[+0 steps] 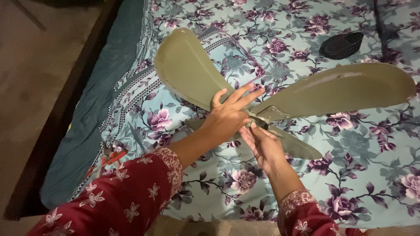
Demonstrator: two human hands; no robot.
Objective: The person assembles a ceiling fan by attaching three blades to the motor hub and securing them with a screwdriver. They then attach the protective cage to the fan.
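Above the bed [358, 183] with its floral sheet, a dull olive-green fan blade assembly [280, 94] spreads three broad curved blades. Left hand [229, 114] fingers grasp its hub from above; right hand [264, 146] fingers grip it underneath.

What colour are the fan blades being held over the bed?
Dull olive green fan blades, clearest in the head view.

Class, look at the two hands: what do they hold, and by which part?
Both the left hand and right hand hold an olive-green fan blade set at its central hub, above the floral bedsheet.
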